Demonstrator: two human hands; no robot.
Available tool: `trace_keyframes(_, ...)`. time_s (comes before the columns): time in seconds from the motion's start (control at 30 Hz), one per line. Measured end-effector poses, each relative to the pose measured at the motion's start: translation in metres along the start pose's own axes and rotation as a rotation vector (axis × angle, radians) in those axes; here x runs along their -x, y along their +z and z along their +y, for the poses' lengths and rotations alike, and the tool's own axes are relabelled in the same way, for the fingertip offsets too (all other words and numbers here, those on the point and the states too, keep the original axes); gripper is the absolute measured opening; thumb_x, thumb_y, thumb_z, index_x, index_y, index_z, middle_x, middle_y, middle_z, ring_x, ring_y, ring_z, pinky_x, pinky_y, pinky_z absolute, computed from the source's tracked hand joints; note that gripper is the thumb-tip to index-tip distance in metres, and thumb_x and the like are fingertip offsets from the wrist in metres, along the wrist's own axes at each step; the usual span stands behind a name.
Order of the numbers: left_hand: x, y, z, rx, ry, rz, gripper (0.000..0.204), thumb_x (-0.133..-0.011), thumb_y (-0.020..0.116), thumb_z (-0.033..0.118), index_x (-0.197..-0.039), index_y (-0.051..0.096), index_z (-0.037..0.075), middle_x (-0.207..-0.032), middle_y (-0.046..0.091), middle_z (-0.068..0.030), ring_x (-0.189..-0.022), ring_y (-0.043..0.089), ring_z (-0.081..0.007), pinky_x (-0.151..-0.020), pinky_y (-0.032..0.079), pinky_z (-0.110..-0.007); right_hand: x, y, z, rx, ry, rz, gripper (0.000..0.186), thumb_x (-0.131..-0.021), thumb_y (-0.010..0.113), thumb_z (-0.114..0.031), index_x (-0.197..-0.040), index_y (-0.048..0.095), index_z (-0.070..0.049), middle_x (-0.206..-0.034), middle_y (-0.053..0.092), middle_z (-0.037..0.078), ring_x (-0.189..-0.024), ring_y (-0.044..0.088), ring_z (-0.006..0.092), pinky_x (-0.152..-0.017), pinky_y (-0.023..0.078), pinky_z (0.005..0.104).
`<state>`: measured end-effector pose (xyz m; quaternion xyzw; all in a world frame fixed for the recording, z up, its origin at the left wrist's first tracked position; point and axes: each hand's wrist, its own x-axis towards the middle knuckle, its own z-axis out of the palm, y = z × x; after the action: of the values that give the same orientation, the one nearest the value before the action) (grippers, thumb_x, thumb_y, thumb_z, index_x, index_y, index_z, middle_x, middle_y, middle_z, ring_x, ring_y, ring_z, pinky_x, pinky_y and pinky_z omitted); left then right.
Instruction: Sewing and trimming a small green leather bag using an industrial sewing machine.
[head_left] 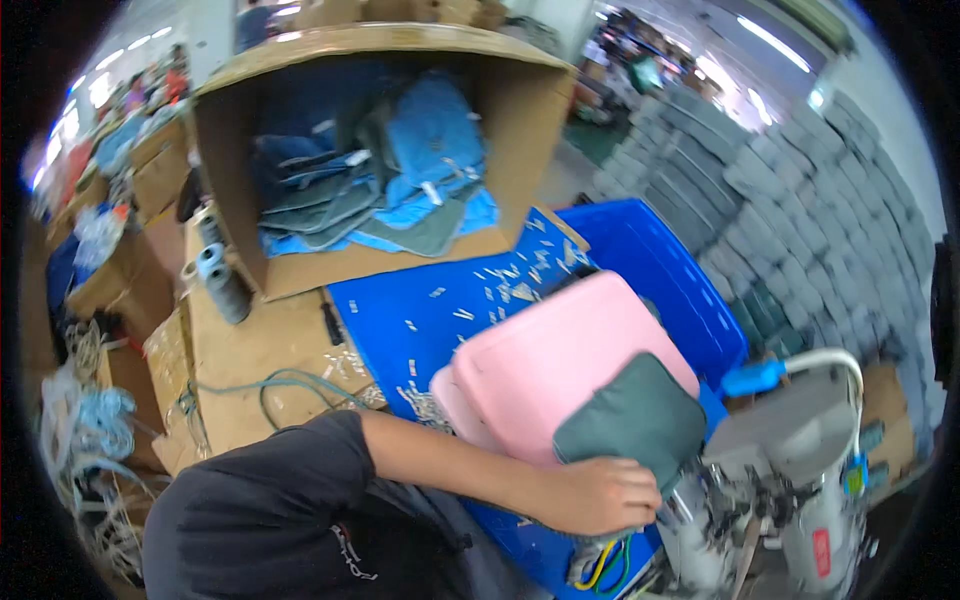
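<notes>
My left arm, in a dark short sleeve, reaches across from the lower left. My left hand [605, 497] is closed, its fingers curled at the lower edge of a dark grey-green cloth piece [635, 415]. The cloth has a rounded, pad-like shape and lies partly over a smooth pink thing with rounded corners [555, 360], which looks like an upturned plastic bin. The thumb is hidden. Right beside the hand stands a pale sewing machine [700, 530]. Yellow and green loops [610, 568] show just below the hand. My right hand is not in view.
A cardboard box [540, 130] on its side holds blue and grey-green cloth pieces [430, 150]. Behind the pink thing is a blue bin [655, 235]. White scraps litter the blue tabletop [385, 310]. Thread cones [225, 290] stand left; grey bundles [800, 200] are stacked right.
</notes>
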<state>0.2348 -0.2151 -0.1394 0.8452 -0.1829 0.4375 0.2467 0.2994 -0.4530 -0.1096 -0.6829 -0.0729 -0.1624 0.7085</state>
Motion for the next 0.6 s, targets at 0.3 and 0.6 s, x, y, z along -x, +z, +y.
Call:
trace_keyframes(0.3,-0.020,-0.020,-0.006,-0.029,-0.098,-0.094,0.028,-0.072,0.066,0.005,-0.100,0.065,0.008,-0.108,0.065,-0.0044,-0.098,0.063,-0.0229,-0.081,0.050,-0.035,0.023,0.094,0.016,-0.195,0.324,-0.554,0.011,-0.094,0.060,-0.011,-0.096,0.055,-0.002,-0.073,0.063,0.003,-0.048,0.046,0.0033,-0.042,0.035,0.0178)
trace_keyframes(0.6,-0.027,-0.021,0.000,-0.075,0.113,-0.250,0.028,-0.073,0.064,0.008,-0.101,0.064,0.003,-0.110,0.065,-0.0115,-0.099,0.063,-0.0268,-0.083,0.052,-0.036,0.031,0.088,0.017,-0.154,0.289,-0.569,0.006,-0.094,0.054,0.000,-0.090,0.059,-0.001,-0.069,0.058,-0.001,-0.049,0.049,0.0032,-0.044,0.039,0.0180)
